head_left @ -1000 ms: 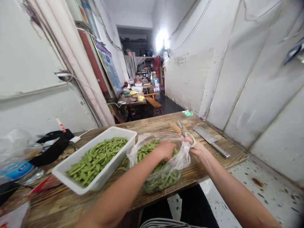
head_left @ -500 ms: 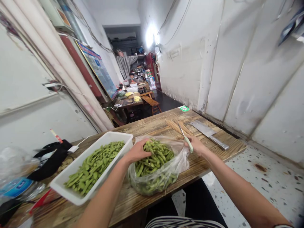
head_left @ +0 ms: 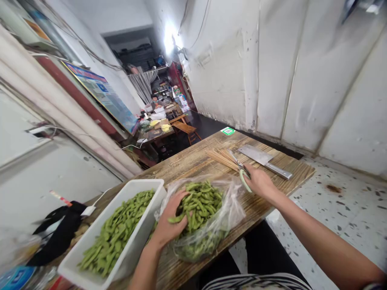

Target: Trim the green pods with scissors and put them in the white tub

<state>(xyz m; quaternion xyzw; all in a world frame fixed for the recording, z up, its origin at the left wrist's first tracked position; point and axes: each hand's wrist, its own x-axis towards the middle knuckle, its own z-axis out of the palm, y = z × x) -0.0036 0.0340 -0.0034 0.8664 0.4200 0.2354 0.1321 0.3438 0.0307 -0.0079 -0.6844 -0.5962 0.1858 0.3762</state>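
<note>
My left hand (head_left: 173, 220) is inside a clear plastic bag (head_left: 234, 213) filled with green edamame pods (head_left: 205, 201). Its fingers curl among the pods, and one pod lies between thumb and fingers. My right hand (head_left: 260, 181) is closed on a pair of scissors (head_left: 242, 170) with pale green handles, the blades pointing away over the table. Left of the bag stands a white plastic tub (head_left: 161, 189), which holds many more edamame pods (head_left: 117, 235).
Thin wooden skewers (head_left: 222, 158) and a cleaver (head_left: 263, 158) lie on the wooden table (head_left: 181, 165) beyond my right hand. A green-bordered QR card (head_left: 227, 131) is at the far edge. Left stand a black bag (head_left: 60, 231) and a bottle (head_left: 18, 278). Someone (head_left: 155, 101) sits far back.
My left hand has turned and opened wider around the pods, with a pod now at its thumb. The scissors have swung in my right hand, showing a handle loop. The view has tilted.
</note>
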